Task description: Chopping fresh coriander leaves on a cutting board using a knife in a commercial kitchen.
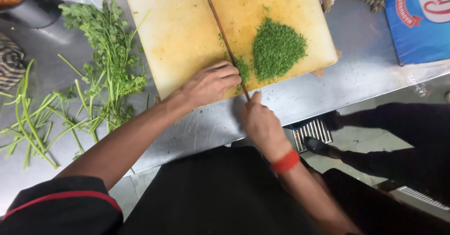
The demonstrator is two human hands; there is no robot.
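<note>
A pale yellow cutting board (pixel 187 24) lies on a steel counter (pixel 365 71). A mound of finely chopped green herbs (pixel 277 49) sits on its right half. My right hand (pixel 262 122), with a red band at the wrist, grips the handle of a long knife (pixel 224 36) whose blade runs up across the board. My left hand (pixel 212 82) rests with curled fingers on the board's near edge, against a small clump of herbs (pixel 243 71) beside the blade.
Leafy herb sprigs (pixel 110 52) and bare green stems (pixel 33 122) lie on the counter left of the board. A blue packet (pixel 419 19) lies at the right. Another person's dark legs and shoes (pixel 323 147) stand on the floor by a drain grate (pixel 311 131).
</note>
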